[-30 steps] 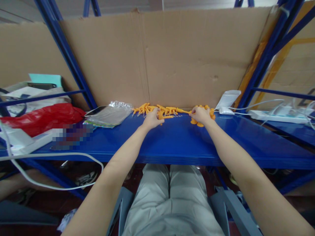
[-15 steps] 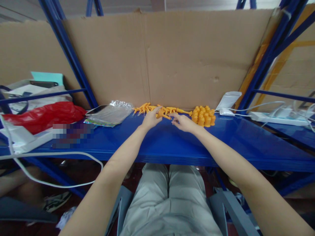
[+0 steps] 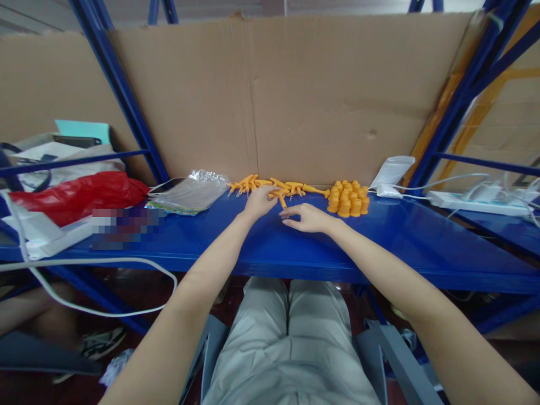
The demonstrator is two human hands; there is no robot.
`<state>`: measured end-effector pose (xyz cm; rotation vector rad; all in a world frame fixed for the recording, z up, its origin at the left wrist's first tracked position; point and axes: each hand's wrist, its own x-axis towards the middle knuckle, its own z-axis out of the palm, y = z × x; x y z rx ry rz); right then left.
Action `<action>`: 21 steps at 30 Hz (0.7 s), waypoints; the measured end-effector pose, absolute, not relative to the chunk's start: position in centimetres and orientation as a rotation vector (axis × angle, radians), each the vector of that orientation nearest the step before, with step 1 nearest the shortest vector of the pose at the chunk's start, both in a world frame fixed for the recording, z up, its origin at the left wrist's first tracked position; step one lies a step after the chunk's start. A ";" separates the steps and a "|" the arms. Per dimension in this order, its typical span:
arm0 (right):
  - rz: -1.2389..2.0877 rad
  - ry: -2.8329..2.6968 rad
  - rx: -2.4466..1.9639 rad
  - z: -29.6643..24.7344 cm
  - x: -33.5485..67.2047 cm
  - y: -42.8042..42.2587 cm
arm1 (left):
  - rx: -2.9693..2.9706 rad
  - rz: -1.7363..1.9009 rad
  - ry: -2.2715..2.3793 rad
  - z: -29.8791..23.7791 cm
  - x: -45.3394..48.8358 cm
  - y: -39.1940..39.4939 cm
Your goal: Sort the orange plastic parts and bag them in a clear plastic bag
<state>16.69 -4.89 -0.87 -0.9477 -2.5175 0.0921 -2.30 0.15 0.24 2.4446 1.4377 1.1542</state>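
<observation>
My left hand [image 3: 260,205] is closed on an orange plastic piece [image 3: 282,198], holding its upper part by the fingertips just above the blue shelf. The piece slants down towards me. Its lower end meets the fingertips of my right hand [image 3: 307,218], which are pinched together there; the very tip is partly hidden. Behind my hands lies a row of similar orange pieces [image 3: 243,184], several with thin metal spirals like corkscrews. To the right of my right hand stands a tight group of short orange cylinders [image 3: 348,198] with flared ends.
The blue shelf [image 3: 405,242] is backed by cardboard [image 3: 312,101]. A clear plastic bag [image 3: 189,194] lies left, near a red bag [image 3: 84,194] and white power strip [image 3: 63,236]. A white cable [image 3: 126,261] loops past the front edge. Another power strip [image 3: 476,203] lies right.
The orange piece has turned from pointing right to pointing down towards me. My right hand has moved slightly left and nearer to me, its fingertips now at the lower end.
</observation>
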 end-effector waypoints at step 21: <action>0.120 -2.623 -1.020 -1.2 16.4 -4.5 | 2.562 0.338 1.478 -1.2 -3.2 1.1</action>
